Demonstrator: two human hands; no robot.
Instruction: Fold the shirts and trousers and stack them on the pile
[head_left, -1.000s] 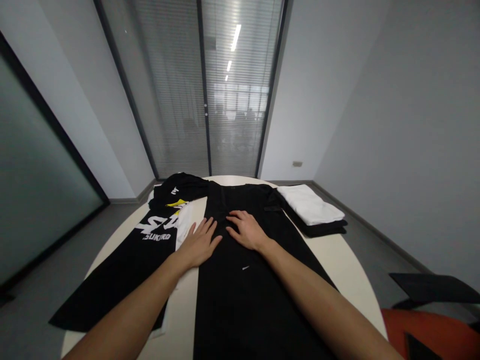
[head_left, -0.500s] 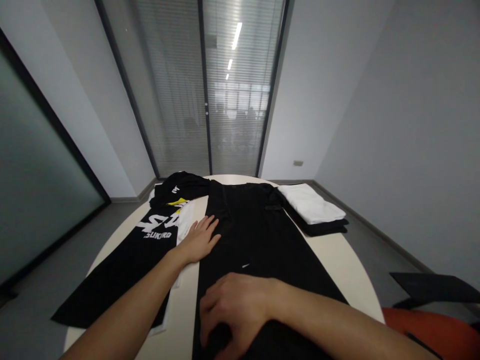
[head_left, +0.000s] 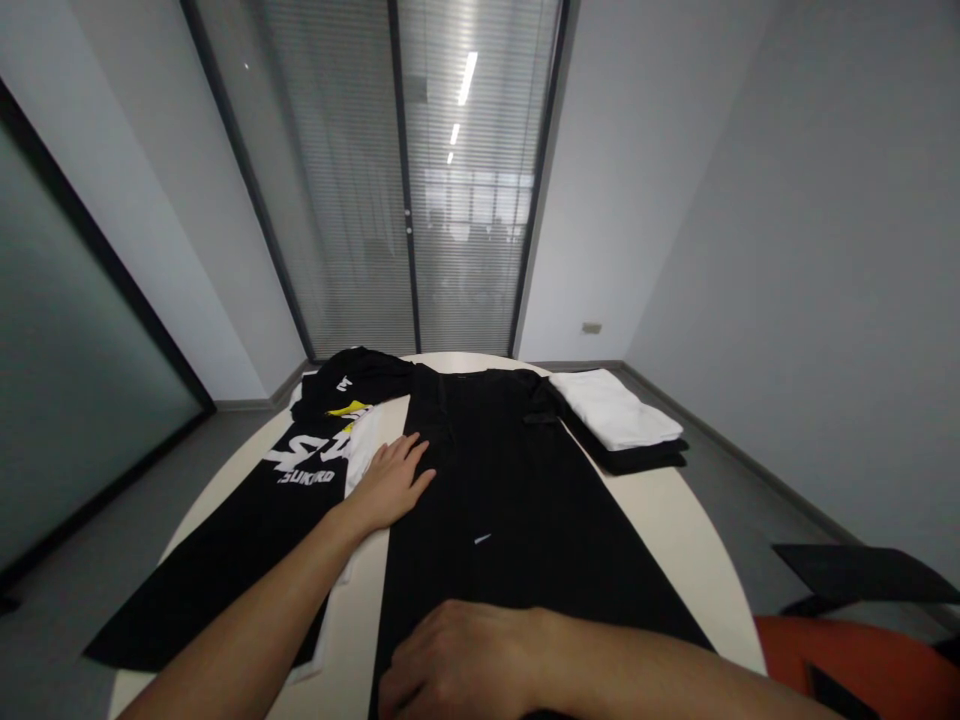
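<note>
The black garment [head_left: 525,470] lies spread from near the table's [head_left: 679,520] far edge toward its near edge, the left hand [head_left: 390,485] flat on it, fingers apart, the right hand [head_left: 465,660] curled nearer, its grip indeterminable.

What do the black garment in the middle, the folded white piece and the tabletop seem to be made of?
Black garment: matt cloth, perhaps cotton or a blend; it lies limp, slightly wrinkled beyond the left hand.
Folded white piece: matt fabric too, judging by its soft edges; the fibre can't be told.
Tabletop: smooth, evenly cream, possibly laminate, though painted wood is possible.
</note>
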